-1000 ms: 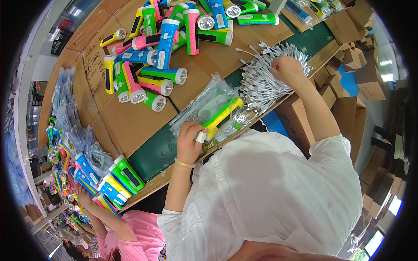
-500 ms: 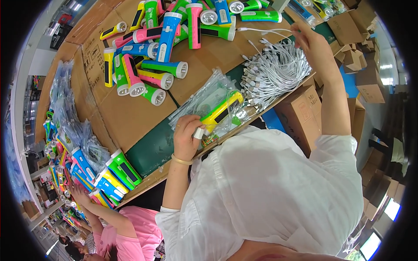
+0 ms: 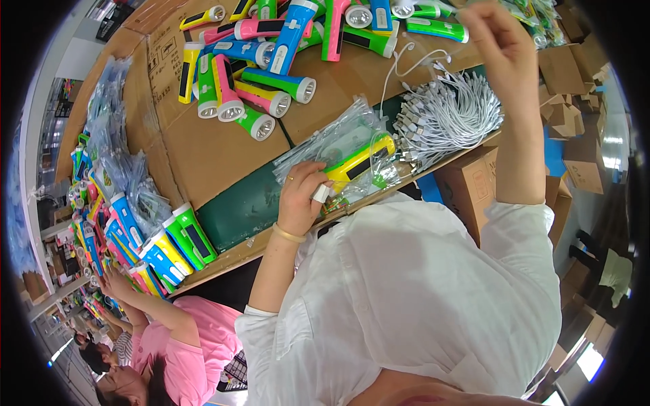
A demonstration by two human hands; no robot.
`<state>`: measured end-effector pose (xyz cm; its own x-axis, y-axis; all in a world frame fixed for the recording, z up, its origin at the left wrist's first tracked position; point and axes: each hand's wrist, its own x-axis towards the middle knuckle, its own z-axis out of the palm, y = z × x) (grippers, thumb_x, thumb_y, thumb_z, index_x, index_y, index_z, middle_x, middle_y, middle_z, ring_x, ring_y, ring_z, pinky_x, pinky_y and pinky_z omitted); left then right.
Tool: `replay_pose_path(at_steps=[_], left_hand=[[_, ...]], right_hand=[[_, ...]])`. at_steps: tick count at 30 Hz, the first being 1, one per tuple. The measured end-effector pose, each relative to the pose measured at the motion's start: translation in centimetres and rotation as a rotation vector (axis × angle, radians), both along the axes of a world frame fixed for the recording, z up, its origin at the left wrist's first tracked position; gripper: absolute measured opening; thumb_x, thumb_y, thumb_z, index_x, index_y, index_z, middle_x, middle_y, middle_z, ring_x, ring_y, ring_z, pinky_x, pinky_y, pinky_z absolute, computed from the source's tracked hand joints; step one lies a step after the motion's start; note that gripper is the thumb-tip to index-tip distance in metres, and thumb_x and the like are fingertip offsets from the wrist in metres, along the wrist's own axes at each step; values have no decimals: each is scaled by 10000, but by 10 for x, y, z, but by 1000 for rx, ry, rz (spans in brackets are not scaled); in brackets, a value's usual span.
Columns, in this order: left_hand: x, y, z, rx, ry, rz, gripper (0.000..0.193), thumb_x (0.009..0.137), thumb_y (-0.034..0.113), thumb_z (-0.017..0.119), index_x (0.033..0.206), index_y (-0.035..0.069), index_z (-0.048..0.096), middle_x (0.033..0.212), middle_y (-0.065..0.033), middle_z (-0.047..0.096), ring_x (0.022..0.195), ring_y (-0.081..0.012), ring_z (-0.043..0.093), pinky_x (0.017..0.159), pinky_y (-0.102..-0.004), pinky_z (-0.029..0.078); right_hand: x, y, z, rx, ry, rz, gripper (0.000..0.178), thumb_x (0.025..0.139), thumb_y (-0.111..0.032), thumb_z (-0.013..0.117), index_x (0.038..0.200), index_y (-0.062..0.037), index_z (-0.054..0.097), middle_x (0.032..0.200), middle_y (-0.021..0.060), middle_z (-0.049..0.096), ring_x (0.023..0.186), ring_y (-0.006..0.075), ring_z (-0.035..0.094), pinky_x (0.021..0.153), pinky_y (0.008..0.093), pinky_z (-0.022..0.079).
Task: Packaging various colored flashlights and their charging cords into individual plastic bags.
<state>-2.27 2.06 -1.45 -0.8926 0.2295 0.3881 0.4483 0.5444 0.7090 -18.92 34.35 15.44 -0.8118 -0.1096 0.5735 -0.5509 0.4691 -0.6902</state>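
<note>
My left hand point(image 3: 301, 199) is closed at the near end of a clear plastic bag point(image 3: 374, 177), its fingers curled over the edge. Inside or under this bag lies a yellow and green flashlight point(image 3: 359, 162) with a dark panel. Something small and white point(image 3: 322, 193) shows at the thumb; its kind is unclear. My right hand point(image 3: 506, 42) is raised at the top, above a heap of white USB cables point(image 3: 450, 118). Its fingers are bent but apart and slightly blurred, with nothing visible between them. A loose white cable point(image 3: 408, 49) curves over the cardboard left of it.
Several coloured flashlights point(image 3: 284, 88) lie piled on the cardboard-covered table point(image 3: 223, 155). More flashlights point(image 3: 166, 254) and clear bags point(image 3: 115, 149) line the left side. A co-worker in a pink shirt point(image 3: 203, 338) reaches there. Cardboard boxes point(image 3: 467, 186) stand right of the table edge.
My right hand has moved up and away from the loose cable's end, and that cable now lies in a curve. The left hand stays at the bag; the whole view has shifted slightly.
</note>
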Motion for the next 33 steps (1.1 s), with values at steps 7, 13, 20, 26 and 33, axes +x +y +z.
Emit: replay_pose_path(at_steps=[7,13,20,26,33], left_hand=[[0,0,1,16,-12,-2,158,801,35,712,946,47,652,1138,-137,691,1069,-360,632,917,-434,512],[2,1,-2,6,9,6,168,809,35,734,956,36,651,1140,-133,677,1079,-372,625,904,-445,533],[10,2,-2,5,-13,11,153,823,43,739,946,32,649,1160,-135,680,1092,-369,633,906,-444,535],[3,4,-1,15,-6,6,162,823,42,744,956,36,651,1154,-136,681,1091,-365,633,908,-437,534],[6,2,-2,26,-9,16,168,826,44,744,964,35,648,1168,-143,680,1103,-367,631,925,-434,529]], right_hand=[[8,-3,8,152,-200,68,166,993,-164,658,1053,-9,668,806,-12,643,743,27,552,643,220,414],[13,-19,-2,-128,-48,221,199,984,-193,689,1084,-22,696,878,-8,712,793,37,619,678,196,466],[17,-19,9,-4,18,9,167,995,-161,676,1073,-19,715,768,-28,669,675,24,544,578,218,413],[14,-33,3,206,-94,228,73,1011,-86,633,1029,-15,627,760,-57,543,685,2,440,596,178,338],[34,-49,-18,-283,-460,627,95,1025,-136,626,990,-49,614,791,-90,507,690,-14,404,569,184,305]])
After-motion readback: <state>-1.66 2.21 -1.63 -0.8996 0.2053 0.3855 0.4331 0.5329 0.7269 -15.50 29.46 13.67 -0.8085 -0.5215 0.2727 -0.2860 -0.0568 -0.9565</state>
